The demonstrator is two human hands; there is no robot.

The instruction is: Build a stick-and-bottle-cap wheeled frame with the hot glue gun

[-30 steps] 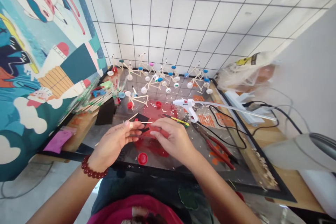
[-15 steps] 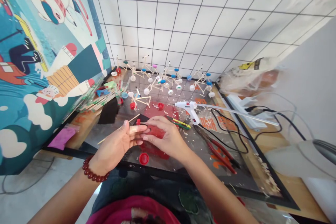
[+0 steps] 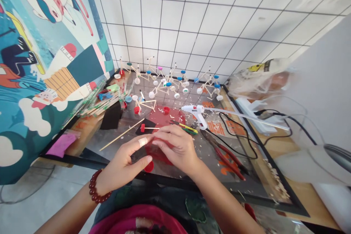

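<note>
Lying just beyond the hands, a thin pale stick [image 3: 151, 128] is bearing a red cap [image 3: 142, 128] at its left end, over a black piece [image 3: 147, 122] on the bench [image 3: 257, 181]; its other end is running up to the right hand [image 3: 178, 150], whose fingers are curling inward, and whether that grip is pinching anything cannot be told. The left hand [image 3: 127, 162] is standing loose, its thumb spreading away from a bandaged finger that is meeting the right hand's fingertips. Under the left thumb, another red cap [image 3: 149, 167] is partly showing. A longer stick [image 3: 122, 134] is slanting to the left, while a yellow-green cutter [image 3: 189, 128], a white glue gun [image 3: 195, 110] and red-handled pliers [image 3: 229, 162] are resting to the right. Farther back, stick models [image 3: 168, 85] with bottle caps are standing before a white tiled wall [image 3: 178, 14].
</note>
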